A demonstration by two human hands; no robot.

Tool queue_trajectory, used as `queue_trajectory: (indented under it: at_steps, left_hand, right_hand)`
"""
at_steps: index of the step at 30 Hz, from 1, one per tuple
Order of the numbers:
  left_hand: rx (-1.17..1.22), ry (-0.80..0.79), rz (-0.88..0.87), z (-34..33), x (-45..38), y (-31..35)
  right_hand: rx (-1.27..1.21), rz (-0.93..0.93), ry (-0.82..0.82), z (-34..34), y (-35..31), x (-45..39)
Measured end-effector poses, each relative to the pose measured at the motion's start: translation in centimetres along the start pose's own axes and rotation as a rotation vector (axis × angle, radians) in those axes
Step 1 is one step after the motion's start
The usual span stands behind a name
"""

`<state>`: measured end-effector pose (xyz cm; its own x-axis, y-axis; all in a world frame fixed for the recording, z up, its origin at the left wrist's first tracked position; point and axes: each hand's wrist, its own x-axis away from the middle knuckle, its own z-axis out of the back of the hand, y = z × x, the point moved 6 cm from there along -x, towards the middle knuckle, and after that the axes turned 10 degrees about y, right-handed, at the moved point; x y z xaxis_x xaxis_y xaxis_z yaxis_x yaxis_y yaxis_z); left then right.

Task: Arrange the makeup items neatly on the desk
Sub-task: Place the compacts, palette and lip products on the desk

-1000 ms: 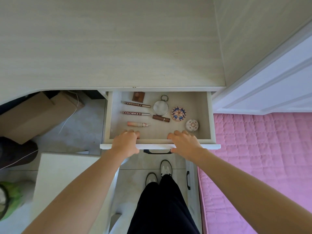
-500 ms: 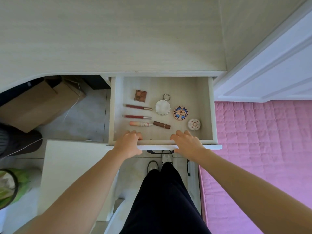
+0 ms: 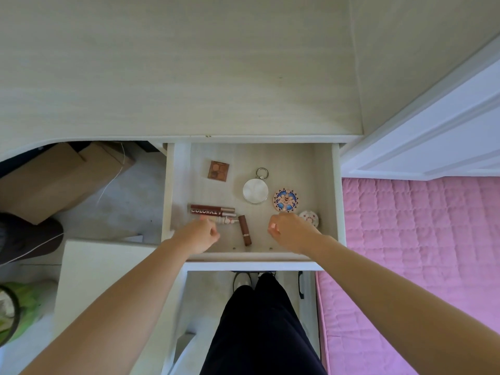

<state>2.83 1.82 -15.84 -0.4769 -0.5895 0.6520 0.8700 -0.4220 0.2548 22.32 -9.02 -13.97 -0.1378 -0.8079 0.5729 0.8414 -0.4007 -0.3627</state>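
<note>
Head view, open drawer below the desk. Nearest the viewer, the white front rail of the pale wood drawer [image 3: 251, 265] spans the frame, with both forearms reaching over it.

The left hand [image 3: 201, 234] hangs inside the drawer with fingers curled under; whether they touch or pinch anything cannot be told, as the knuckles hide the tips. The right hand [image 3: 288, 231] is likewise loosely curled, and appears to hold nothing.

Between the hands lies the short brown lipstick tube [image 3: 244, 230], set end-on toward the viewer: rigid, light, round, apt to roll; best pinched across its middle. Just beyond the left hand lie the slim peach pencil-like stick [image 3: 226, 220] and the two dark red "COLORKEY" lip gloss tubes [image 3: 211, 209], packed side by side; smooth, slender plastic, probably slippery, to be lifted singly at mid-length.

Beside the right hand sits the small white patterned round pot [image 3: 310, 218], partly hidden. Farther back are the round blue-and-orange patterned compact [image 3: 286, 200] and the round white pocket mirror with metal ring [image 3: 255, 191]; both are flat, and the mirror is likely fragile, so an edge grip suits them. Farthest in lies the square brown eyeshadow palette [image 3: 218, 171], with pressed powder that may crack if dropped.

The pale wood-grain desk top [image 3: 176, 77], the destination, lies beyond.
</note>
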Motion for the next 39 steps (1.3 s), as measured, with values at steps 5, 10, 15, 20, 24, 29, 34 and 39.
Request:
queue_trajectory:
  at_steps: [5,10,15,20,24,29,34,39]
  left_hand:
    - [-0.032,0.069,0.051,1.9,-4.3,0.3]
    - [0.043,0.222,0.170,4.0,-8.4,0.6]
    - [0.093,0.372,0.234,5.3,-11.5,0.1]
    - [0.073,0.390,0.128,4.7,-13.5,0.1]
    - [-0.041,0.376,0.001,4.0,-14.5,-0.4]
    - [-0.066,0.474,-0.126,4.2,-14.9,-0.8]
    - [-0.018,0.550,-0.201,4.4,-14.9,-0.8]
    - [0.016,0.588,-0.183,4.5,-14.2,-0.9]
  right_hand:
    - [0.032,-0.034,0.057,1.5,0.6,-4.1]
    - [0.064,-0.100,0.111,2.3,0.8,-8.1]
    - [0.172,-0.032,0.146,1.6,-0.2,-10.8]
    - [0.278,0.058,0.153,-0.4,-1.4,-11.9]
    - [0.334,0.042,0.132,-1.4,-1.7,-12.0]
    - [0.321,-0.011,0.179,-2.3,-2.0,-12.4]
    - [0.327,-0.045,0.215,-2.8,-2.2,-13.1]
    - [0.322,-0.057,0.228,-2.8,-2.3,-13.1]
